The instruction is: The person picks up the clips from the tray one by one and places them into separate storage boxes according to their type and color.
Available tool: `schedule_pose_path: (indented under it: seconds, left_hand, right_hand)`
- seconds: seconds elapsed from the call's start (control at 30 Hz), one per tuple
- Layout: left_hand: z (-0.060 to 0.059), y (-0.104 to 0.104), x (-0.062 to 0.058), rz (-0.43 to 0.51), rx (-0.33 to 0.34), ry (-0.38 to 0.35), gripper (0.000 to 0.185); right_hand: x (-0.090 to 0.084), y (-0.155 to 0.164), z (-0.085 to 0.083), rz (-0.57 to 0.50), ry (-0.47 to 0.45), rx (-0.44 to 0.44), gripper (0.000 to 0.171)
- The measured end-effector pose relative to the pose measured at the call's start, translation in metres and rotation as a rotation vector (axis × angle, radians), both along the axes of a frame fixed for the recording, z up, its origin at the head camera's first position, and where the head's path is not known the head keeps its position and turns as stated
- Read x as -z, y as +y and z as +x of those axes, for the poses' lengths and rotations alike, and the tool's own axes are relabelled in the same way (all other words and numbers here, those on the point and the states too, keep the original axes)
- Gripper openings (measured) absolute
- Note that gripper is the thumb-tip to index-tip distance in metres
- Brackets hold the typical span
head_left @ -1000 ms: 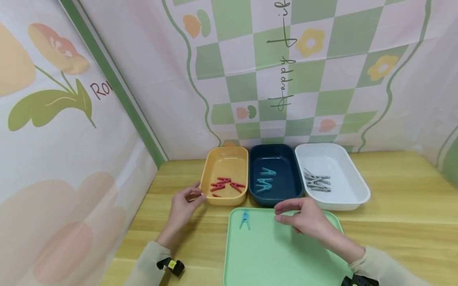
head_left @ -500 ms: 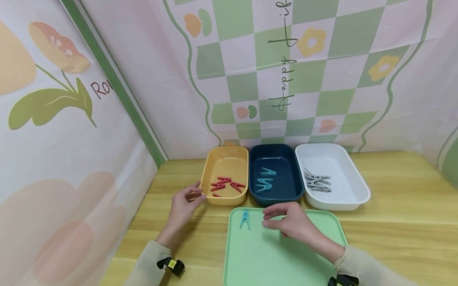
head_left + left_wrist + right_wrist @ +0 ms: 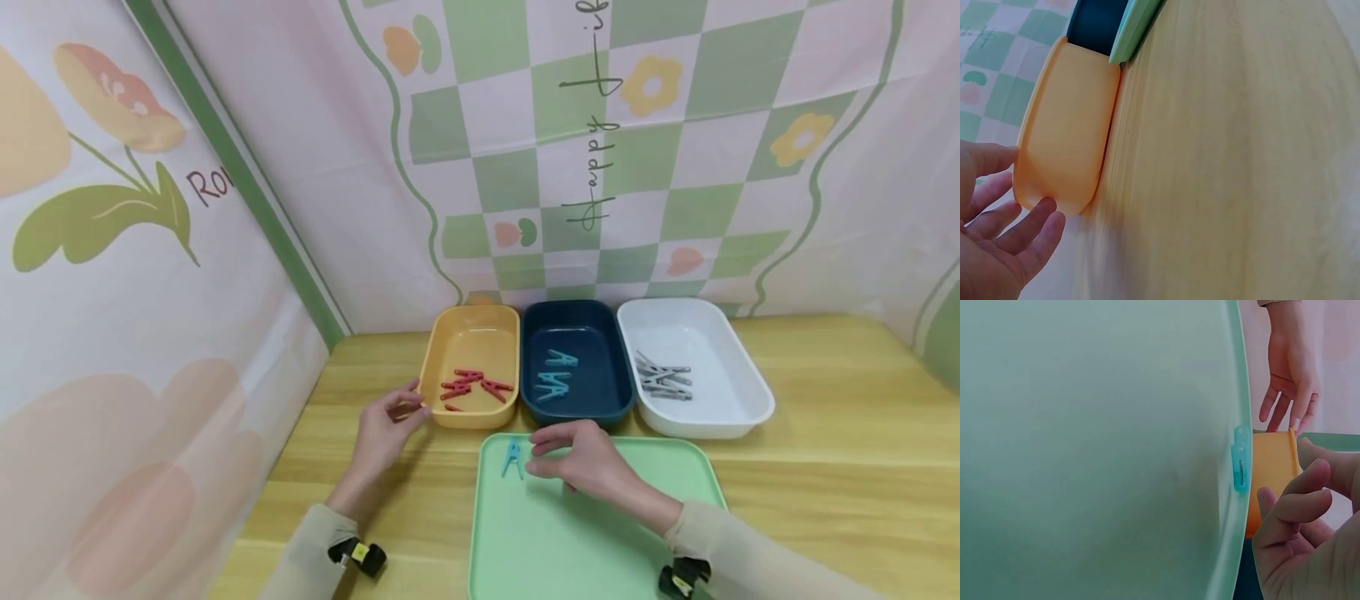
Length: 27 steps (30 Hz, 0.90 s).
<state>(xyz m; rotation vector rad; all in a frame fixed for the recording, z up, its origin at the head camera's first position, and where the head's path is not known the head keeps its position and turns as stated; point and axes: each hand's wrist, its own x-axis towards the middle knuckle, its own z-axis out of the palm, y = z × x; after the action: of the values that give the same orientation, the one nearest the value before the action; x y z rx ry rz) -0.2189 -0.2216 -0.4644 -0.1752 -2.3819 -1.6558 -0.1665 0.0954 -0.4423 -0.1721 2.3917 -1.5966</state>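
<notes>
A light blue clothespin [image 3: 513,451] lies at the upper left corner of the green tray [image 3: 585,533]. Just right of it, over the tray, my right hand [image 3: 588,461] is held with thumb and fingers apart and nothing between them. The right wrist view shows the clothespin [image 3: 1241,464] at the tray's edge, outside the fingers. My left hand [image 3: 382,433] rests its fingertips at the near left corner of the yellow box [image 3: 471,421]. From the left wrist, its fingers [image 3: 1034,225] look loosely spread against the box's end wall.
Several red clothespins [image 3: 468,377] lie in the yellow box. Beside it stands a dark blue box [image 3: 585,333] with blue clothespins [image 3: 553,385]. A white box [image 3: 720,367] on the right holds grey clothespins [image 3: 663,379]. Behind them hangs a patterned cloth [image 3: 510,183].
My right hand has moved left across the green tray, close to the light blue clothespin. The left hand has stayed at the yellow box.
</notes>
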Motion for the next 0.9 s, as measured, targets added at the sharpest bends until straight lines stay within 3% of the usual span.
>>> schedule_pose_path:
  seconds: [0.33, 0.9]
  left_hand:
    - [0.001, 0.002, 0.000, -0.019, -0.030, -0.017, 0.019]
    - [-0.002, -0.002, 0.000, -0.039, 0.001, 0.013, 0.019]
  right_hand:
    - [0.005, -0.014, -0.008, 0.059, 0.014, 0.010, 0.039]
    - [0.006, -0.033, -0.017, 0.163, 0.033, -0.035, 0.044]
